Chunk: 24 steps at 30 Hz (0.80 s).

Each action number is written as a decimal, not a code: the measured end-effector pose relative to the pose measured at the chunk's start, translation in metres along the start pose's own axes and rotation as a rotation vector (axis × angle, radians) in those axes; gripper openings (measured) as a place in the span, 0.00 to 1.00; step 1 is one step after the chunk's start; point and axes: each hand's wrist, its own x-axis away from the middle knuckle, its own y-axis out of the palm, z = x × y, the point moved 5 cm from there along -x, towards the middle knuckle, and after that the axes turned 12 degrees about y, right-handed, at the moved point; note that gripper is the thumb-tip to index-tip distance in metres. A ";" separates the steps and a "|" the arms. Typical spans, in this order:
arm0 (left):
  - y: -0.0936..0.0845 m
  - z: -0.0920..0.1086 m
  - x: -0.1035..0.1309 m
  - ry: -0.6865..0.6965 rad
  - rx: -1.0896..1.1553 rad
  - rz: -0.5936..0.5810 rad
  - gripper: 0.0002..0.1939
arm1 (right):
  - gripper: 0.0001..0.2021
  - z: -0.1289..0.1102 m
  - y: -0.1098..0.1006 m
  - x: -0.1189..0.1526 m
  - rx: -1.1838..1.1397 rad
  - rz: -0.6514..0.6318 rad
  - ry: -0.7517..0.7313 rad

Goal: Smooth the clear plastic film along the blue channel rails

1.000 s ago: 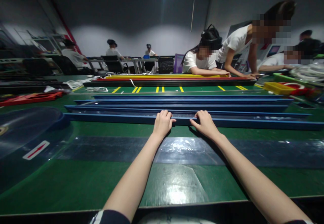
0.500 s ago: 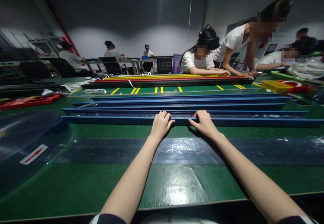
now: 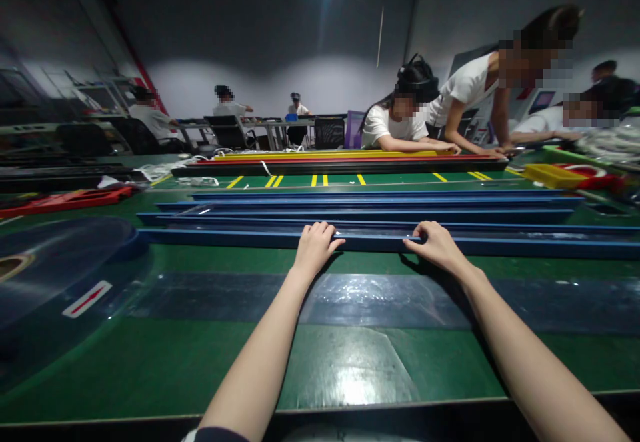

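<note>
Several long blue channels lie crosswise on the green table. On the nearest blue channel (image 3: 375, 243), my left hand (image 3: 317, 245) grips the rim, with its thumb on the near side and its fingers over the top. Farther right, my right hand (image 3: 434, 243) grips the same channel in a like way, its fingers curled over the inside. Clear film shows inside the channel. Between my arms and the table's front edge, a wide clear plastic strip (image 3: 225, 299) lies flat, running from a big clear roll (image 3: 60, 275) at the left.
Behind the blue channels lie yellow, red and black long strips (image 3: 340, 162). A red tool-like piece (image 3: 75, 202) is at the left, a yellow tray (image 3: 555, 175) at the right. Across the table, a person (image 3: 395, 125) leans on it beside another standing person (image 3: 465, 95).
My right hand has slid right along the channel, widening the gap between my hands. My left hand stays at nearly the same place. The view has shifted slightly.
</note>
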 end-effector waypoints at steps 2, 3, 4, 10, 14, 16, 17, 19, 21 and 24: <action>0.001 -0.001 0.001 -0.003 -0.017 -0.009 0.15 | 0.13 0.011 -0.006 0.000 0.018 -0.009 0.033; 0.002 -0.001 0.001 -0.005 -0.023 -0.013 0.15 | 0.13 0.016 -0.008 -0.001 0.026 -0.011 0.044; 0.003 -0.001 0.002 -0.007 -0.026 -0.016 0.15 | 0.13 0.020 -0.010 -0.001 0.034 -0.014 0.051; 0.008 -0.001 0.004 -0.011 -0.040 -0.015 0.16 | 0.12 0.027 -0.008 -0.003 0.100 -0.007 0.016; 0.008 -0.001 0.004 -0.023 -0.041 -0.007 0.16 | 0.12 0.025 -0.006 -0.001 0.172 0.003 -0.025; 0.008 0.000 0.004 -0.027 -0.042 -0.006 0.16 | 0.12 0.024 -0.006 0.000 0.213 -0.004 -0.035; 0.008 0.000 0.004 -0.030 -0.044 -0.007 0.16 | 0.12 0.023 -0.007 0.001 0.235 -0.005 -0.038; 0.008 0.000 0.004 -0.032 -0.049 -0.011 0.17 | 0.13 0.019 -0.008 0.002 0.275 0.004 -0.052; 0.009 0.001 0.004 -0.032 -0.055 -0.018 0.17 | 0.13 0.011 -0.008 0.004 0.282 0.017 -0.084; 0.009 0.002 0.003 -0.032 -0.061 -0.021 0.17 | 0.12 -0.008 -0.002 0.008 0.219 0.021 -0.146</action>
